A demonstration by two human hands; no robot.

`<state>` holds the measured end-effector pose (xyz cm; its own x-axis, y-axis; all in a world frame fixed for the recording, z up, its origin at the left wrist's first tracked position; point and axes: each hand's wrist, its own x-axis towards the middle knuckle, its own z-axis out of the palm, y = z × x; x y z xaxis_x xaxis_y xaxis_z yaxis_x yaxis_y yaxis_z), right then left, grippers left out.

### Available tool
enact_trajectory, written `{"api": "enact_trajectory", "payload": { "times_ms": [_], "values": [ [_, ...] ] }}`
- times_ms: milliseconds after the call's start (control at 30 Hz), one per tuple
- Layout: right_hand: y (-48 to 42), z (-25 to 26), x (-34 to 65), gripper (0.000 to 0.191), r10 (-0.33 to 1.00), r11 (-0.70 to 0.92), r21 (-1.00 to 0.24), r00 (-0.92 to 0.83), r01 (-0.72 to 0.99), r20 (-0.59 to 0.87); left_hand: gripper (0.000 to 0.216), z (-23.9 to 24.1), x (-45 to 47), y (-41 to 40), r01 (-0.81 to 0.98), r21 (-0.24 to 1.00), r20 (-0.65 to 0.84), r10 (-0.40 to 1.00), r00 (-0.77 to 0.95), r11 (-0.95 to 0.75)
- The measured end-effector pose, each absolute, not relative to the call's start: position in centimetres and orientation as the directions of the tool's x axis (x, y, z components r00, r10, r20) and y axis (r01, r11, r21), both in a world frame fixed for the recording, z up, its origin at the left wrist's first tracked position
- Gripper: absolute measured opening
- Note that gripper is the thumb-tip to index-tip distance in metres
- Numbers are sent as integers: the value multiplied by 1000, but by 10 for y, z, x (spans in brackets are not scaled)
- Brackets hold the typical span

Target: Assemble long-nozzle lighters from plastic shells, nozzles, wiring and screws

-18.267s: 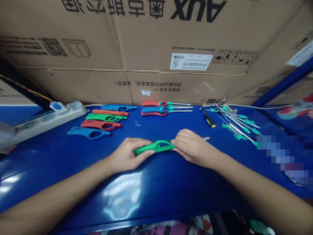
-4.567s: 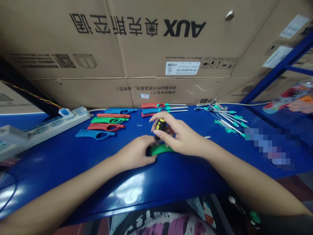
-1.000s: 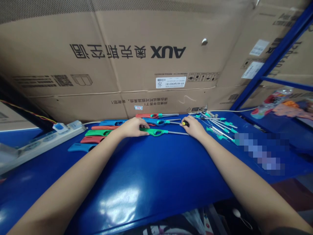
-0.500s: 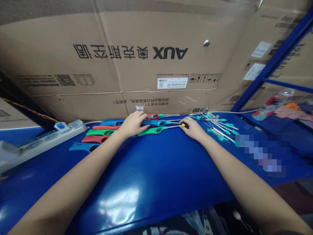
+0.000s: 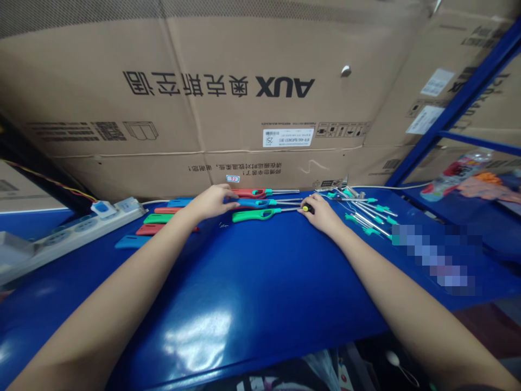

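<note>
My left hand (image 5: pixel 215 201) is low over the row of lighters, its thumb and fingers apart around the rear end of a blue long-necked lighter (image 5: pixel 254 203). Whether it touches that lighter is hard to see. A green lighter (image 5: pixel 252 215) lies in front and a red lighter (image 5: pixel 250 193) behind, all with metal tubes to the right. My right hand (image 5: pixel 321 210) is closed on a small screwdriver (image 5: pixel 306 208) with a yellow and black handle, beside the tips of the tubes. Loose blue (image 5: pixel 132 241), red and green handles lie left, partly under my left forearm.
Metal tubes with teal ends (image 5: pixel 372 212) lie piled on the blue table (image 5: pixel 244 282) to the right. A white power strip (image 5: pixel 73 233) stands at the left. A large cardboard sheet (image 5: pixel 203 125) rises behind. A bottle (image 5: pixel 456 174) lies on the right beyond a blue post.
My left hand has slid left off the green lighter, baring more of the green and blue lighters. My right hand stays with the screwdriver in nearly the same place.
</note>
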<state>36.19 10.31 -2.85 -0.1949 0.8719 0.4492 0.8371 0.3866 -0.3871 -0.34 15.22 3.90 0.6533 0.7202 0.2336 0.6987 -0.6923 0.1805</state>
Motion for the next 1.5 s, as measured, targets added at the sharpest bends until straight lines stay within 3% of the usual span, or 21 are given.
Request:
{"api": "enact_trajectory", "payload": {
  "times_ms": [300, 633, 833, 1100, 1500],
  "values": [
    [100, -26, 358, 9, 888, 322, -386, -134, 865, 439, 38, 32, -3, 155, 771, 193, 210, 793, 572, -607],
    [92, -23, 348, 9, 906, 240, -374, -69, 896, 417, 41, 44, 12, 137, 782, 123, 307, 773, 555, -610],
    [92, -23, 348, 11, 899, 266, -376, -87, 888, 430, 26, 39, 30, 123, 742, 67, 217, 735, 642, -667],
    [99, -14, 358, 8, 868, 320, -382, -107, 867, 485, 30, 31, 30, 125, 779, 52, 206, 770, 604, -625],
    [92, -2, 386, 20, 911, 114, -265, 5, 958, 412, 35, 29, 31, 126, 762, 82, 256, 752, 607, -643]
  ]
}}
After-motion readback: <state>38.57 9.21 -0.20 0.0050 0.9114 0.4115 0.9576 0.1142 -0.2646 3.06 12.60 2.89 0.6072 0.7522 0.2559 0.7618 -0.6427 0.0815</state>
